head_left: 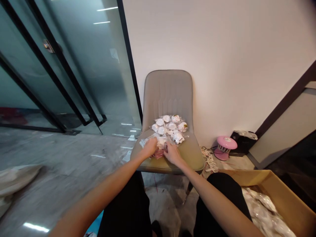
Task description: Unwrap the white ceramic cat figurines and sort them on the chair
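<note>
Your left hand [149, 147] sits low over the near edge of the chair seat, its fingers curled down onto a clear plastic bag [144, 143] that spreads out to the left of your hands. Your right hand [172, 154] is just beside it, partly curled, with its fingers against a pink-and-white packet [158, 152] lying between your hands. You can't tell from this view whether those fingers are actually pinching the packet.

Just beyond your hands, a heap of small white plastic-wrapped items [170, 126] lies on the seat of a beige upholstered chair [168, 93], which stands with its back against a white wall [222, 65]. The heap touches the packet's far side, and your hands partly block the near part of it.

To the right of the chair, a pink round-topped gadget [224, 147] stands on the floor next to a black box [243, 142]. Loose white strips [209, 159] lie by the chair's right side. At near right, an open cardboard box [283, 194] holds a mass of shiny plastic-wrapped items [263, 212]. To the left, a black-framed glass door [74, 65] rises from a polished stone floor [64, 154], and a pale cloth [14, 179] lies at the left edge of the view. Your knees, in black trousers [125, 210], point toward the chair.
</note>
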